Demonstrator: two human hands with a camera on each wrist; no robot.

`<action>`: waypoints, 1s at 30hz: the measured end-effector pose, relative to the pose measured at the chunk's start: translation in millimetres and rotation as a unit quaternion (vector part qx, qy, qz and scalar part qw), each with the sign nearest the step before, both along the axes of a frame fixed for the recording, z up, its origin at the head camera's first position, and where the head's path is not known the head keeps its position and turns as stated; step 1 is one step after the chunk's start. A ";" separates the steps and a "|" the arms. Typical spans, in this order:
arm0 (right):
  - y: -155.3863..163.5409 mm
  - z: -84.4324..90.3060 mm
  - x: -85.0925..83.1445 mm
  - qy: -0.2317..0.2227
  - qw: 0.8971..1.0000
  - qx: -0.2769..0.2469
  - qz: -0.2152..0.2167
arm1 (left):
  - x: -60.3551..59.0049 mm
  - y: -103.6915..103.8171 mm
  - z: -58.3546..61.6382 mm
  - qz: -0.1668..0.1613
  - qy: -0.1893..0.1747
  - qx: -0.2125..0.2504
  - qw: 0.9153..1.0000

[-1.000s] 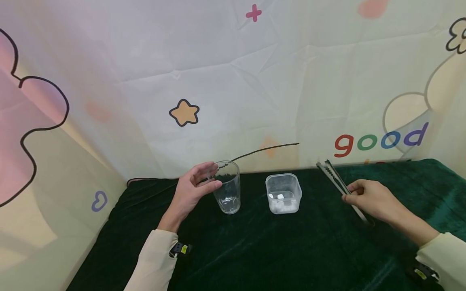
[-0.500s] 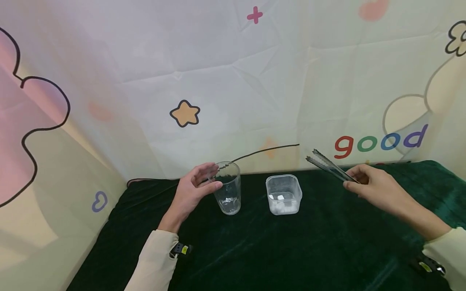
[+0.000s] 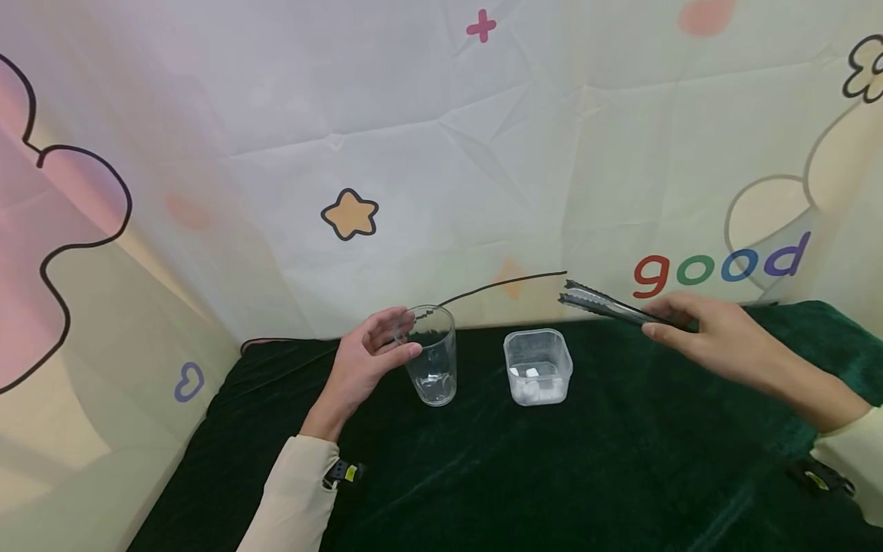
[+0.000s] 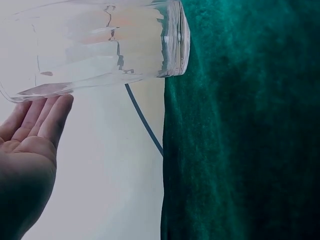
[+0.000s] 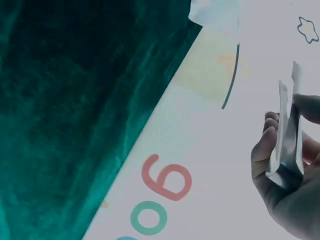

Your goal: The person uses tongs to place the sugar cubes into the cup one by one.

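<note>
Currently gripping one pair of tongs [image 3: 624,310] in right grip [image 3: 717,337], pointed left along gently slanting long axis, raised right of one tub [image 3: 540,349]; holding one upright glass [image 3: 434,362] in left grip [image 3: 360,354].

Left hand [image 3: 362,356] holding glass [image 3: 439,366], tub [image 3: 536,349], right hand [image 3: 717,337] gripping tongs [image 3: 607,304]

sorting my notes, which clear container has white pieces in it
The squarish tub: white pieces lie in its bottom, while the taller glass shows none.
</note>
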State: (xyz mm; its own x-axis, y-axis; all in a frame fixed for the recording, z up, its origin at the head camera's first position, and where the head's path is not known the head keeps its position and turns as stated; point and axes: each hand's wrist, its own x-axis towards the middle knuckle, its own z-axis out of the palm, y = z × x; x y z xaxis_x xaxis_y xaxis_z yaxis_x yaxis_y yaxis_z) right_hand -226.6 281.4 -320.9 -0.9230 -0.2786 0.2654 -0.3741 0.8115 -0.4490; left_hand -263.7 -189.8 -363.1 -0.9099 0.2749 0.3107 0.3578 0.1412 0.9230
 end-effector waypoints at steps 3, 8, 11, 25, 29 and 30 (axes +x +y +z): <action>-2.9 5.6 -0.5 0.009 1.000 0.013 0.006 | 0.9 -0.1 0.2 0.001 0.002 -0.004 1.000; -6.9 13.0 -2.0 0.027 0.999 0.031 0.028 | 0.8 0.1 -0.8 0.002 0.004 -0.008 1.000; -8.3 16.9 -4.1 0.039 0.998 0.034 0.045 | 0.5 0.0 -1.6 0.004 0.004 -0.009 1.000; -11.0 31.9 -15.8 0.127 0.980 0.072 0.133 | -0.1 -0.4 -0.8 0.007 -0.001 -0.007 1.000; -15.4 34.7 -17.0 0.124 0.979 0.084 0.136 | -0.2 -0.4 -1.0 0.003 0.000 -0.002 1.000; -16.5 35.3 -17.0 0.123 0.979 0.089 0.135 | -0.3 -0.2 -1.2 0.002 0.000 -0.001 1.000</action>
